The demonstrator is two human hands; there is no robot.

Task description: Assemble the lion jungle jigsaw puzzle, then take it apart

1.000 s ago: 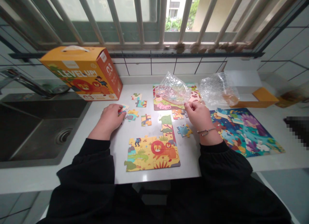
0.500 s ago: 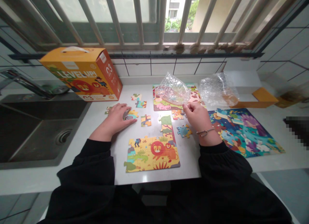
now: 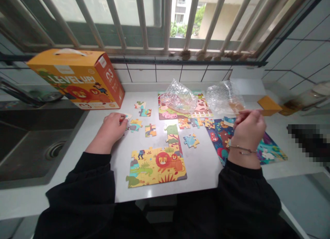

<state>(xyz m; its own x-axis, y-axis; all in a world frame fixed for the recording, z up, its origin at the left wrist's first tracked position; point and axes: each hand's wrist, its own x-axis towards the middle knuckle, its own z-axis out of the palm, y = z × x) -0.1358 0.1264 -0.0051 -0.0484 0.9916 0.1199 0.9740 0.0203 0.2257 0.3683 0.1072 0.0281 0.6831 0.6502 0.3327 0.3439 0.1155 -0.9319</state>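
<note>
One puzzle piece (image 3: 128, 117) at left fingertips (image 3: 123, 119)

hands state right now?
Left hand: fingers curled at a puzzle piece; can't tell if the grip is closed.
Right hand: closed, can't tell if holding anything.

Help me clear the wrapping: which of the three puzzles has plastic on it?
The farm puzzle, at the back under crumpled plastic; the lion puzzle and blue puzzle have none.

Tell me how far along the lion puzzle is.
Its lower block is joined, with a column rising at the right. The left hand is at a pale piece, grip unclear; the right hand shows none. Loose pieces, such as the tree piece, look yet to be fitted.
</note>
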